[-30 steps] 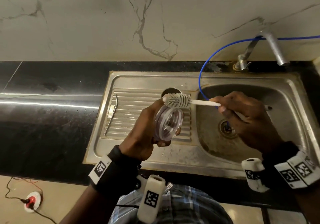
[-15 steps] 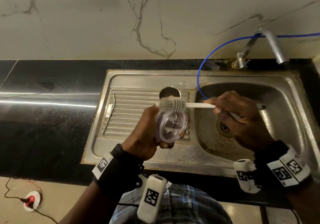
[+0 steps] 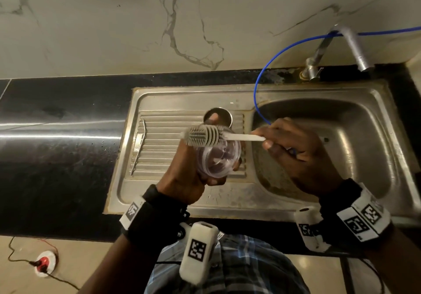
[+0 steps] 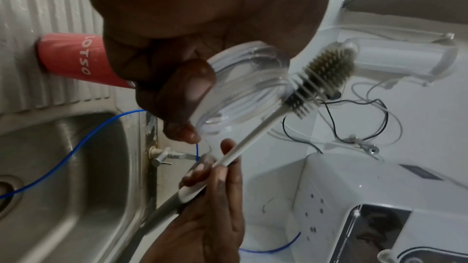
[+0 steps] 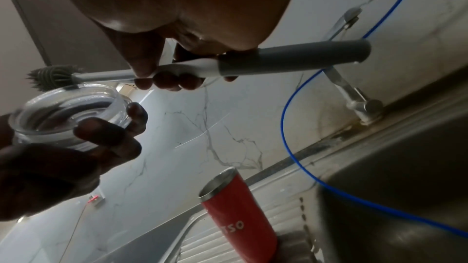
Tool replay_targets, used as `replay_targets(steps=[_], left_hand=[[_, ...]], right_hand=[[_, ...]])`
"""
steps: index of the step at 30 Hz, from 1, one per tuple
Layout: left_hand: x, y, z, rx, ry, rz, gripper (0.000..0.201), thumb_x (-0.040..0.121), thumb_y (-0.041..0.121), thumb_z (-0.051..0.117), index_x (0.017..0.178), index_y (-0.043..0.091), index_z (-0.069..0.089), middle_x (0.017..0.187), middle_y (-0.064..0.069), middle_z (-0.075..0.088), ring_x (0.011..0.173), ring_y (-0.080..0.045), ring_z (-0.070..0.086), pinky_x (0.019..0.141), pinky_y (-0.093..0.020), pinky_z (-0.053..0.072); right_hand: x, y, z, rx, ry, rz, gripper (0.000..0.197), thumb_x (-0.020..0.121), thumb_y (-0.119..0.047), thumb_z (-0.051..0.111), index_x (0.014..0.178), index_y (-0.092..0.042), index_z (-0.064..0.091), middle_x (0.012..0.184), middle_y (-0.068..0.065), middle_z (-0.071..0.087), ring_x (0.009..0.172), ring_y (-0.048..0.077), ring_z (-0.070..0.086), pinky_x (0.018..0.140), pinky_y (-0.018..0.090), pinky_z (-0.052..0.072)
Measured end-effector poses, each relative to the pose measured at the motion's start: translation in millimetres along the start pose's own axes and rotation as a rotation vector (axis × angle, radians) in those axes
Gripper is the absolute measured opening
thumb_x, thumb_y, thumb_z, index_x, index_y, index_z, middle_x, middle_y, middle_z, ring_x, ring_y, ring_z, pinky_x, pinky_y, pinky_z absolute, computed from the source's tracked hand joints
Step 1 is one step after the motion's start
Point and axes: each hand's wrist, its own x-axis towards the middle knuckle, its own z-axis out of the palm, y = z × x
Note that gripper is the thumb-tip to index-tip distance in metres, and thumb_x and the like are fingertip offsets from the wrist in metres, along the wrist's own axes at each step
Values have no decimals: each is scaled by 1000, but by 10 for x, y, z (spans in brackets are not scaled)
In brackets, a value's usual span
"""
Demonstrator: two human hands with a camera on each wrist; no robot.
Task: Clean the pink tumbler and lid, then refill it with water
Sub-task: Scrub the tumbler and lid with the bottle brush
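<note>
My left hand (image 3: 193, 175) grips the clear round lid (image 3: 217, 157) above the drainboard, open side toward me; the lid (image 4: 243, 87) and lid (image 5: 68, 111) also show in both wrist views. My right hand (image 3: 293, 150) holds a bottle brush (image 3: 205, 135) by its white and grey handle (image 5: 253, 63). The grey bristle head (image 4: 324, 71) lies across the lid's upper rim. The pink tumbler (image 5: 240, 213) stands upright and uncovered on the drainboard behind the lid, its steel mouth (image 3: 217, 117) facing up.
A steel sink basin (image 3: 330, 148) lies at the right, with a blue hose (image 3: 262, 84) running into it and a tap (image 3: 355, 47) at the back. A bent metal straw (image 3: 139, 148) lies on the ribbed drainboard's left side. Black counter surrounds the sink.
The brush head has slid leftward across the lid's top rim. My left hand has kept the lid in roughly the same place.
</note>
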Motion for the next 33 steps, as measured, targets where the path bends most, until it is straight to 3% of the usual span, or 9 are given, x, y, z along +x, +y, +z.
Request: replay_targets(steps=[4,7,10,12,15,19,21,25,33], left_hand=[[-44,196,-65,-115,-91,3,58,93,68,56,110,15,74,101,-14,69,78,-25,62,44,-21,41],[-77,252,-72,-72,-50,0,60,97,69,50,96,17,79,96,-13,70,81,-28,55,44,-21,39],[-65,204,-33,-25,1,-30,65,100,69,44,85,19,83,90,-9,72,82,-27,61,52,-21,39],[-51,196,-13,-61,-13,-38,62,95,69,47,90,19,84,94,-10,72,81,-26,62,48,-21,42],[-48,193,-8,-53,7,-5,62,91,67,48,110,17,79,100,-13,75,78,-28,65,41,-20,45],[-68,164,15,-39,22,-14,58,89,67,48,91,24,86,94,-10,77,76,-29,68,41,-20,44],[-86,191,22,-86,-1,-10,60,91,65,47,95,19,85,92,-10,76,73,-26,70,41,-21,47],[-149,301,-44,-107,-41,2,70,99,67,42,108,8,79,90,-15,73,73,-26,66,41,-21,47],[-116,175,22,-174,-78,25,62,80,64,66,109,12,83,99,-12,76,81,-24,74,67,-32,62]], right_hand=[[-120,101,-39,129,44,154,29,99,-12,58,123,-6,74,99,-1,64,86,5,58,78,16,40],[-189,111,-33,126,39,178,28,99,-13,58,122,-10,75,98,-2,64,86,6,60,79,19,40],[-157,-14,49,34,48,47,27,101,-15,58,123,-15,74,94,5,66,86,20,63,77,32,46],[-109,-80,74,12,85,39,28,102,-17,56,125,-14,73,95,8,66,86,25,63,75,37,47],[-83,-70,7,71,130,90,28,102,-10,55,124,-8,73,92,-3,60,82,18,58,73,29,42],[-38,-4,-27,59,69,93,30,101,-10,56,125,-3,73,92,-9,57,80,20,56,71,28,40],[-32,3,-44,59,67,118,29,100,-10,56,123,-3,73,94,-13,58,84,18,57,76,23,41],[-133,32,-116,68,101,157,27,99,-8,58,121,-12,72,97,1,67,94,13,63,85,16,43],[-134,-115,-51,100,95,144,27,100,-12,58,124,-16,71,100,5,68,92,15,64,81,18,45]])
